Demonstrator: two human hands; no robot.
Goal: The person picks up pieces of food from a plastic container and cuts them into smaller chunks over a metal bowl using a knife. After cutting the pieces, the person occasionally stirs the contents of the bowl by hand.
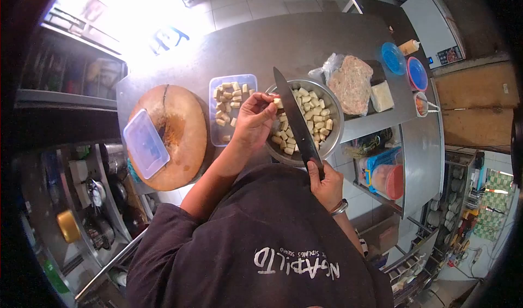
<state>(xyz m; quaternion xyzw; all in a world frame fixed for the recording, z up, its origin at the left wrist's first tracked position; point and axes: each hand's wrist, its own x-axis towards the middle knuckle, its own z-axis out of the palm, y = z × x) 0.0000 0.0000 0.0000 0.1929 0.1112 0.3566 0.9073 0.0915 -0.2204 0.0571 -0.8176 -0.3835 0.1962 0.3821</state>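
Observation:
My right hand (328, 189) grips the handle of a long, dark-bladed kitchen knife (297, 117), its blade slanting up across the metal bowl. Between the thumb and fingers of my left hand (256, 116) is a pale food chunk (279, 103), close beside the blade. Below the knife, the round metal bowl (339, 124) contains many similar pale chunks (313, 109); the blade hides part of them. To the left, a clear plastic container (214, 131) has more chunks (226, 98) spread over its bottom, partly covered by my left hand.
A plastic lid (146, 143) lies on a round wooden chopping block (188, 117) at the left. Right of the bowl are a bag of minced-looking pinkish food (351, 84) and a pale block (382, 96). Blue bowls (393, 58) and a squeeze bottle (408, 47) stand at the table's far right.

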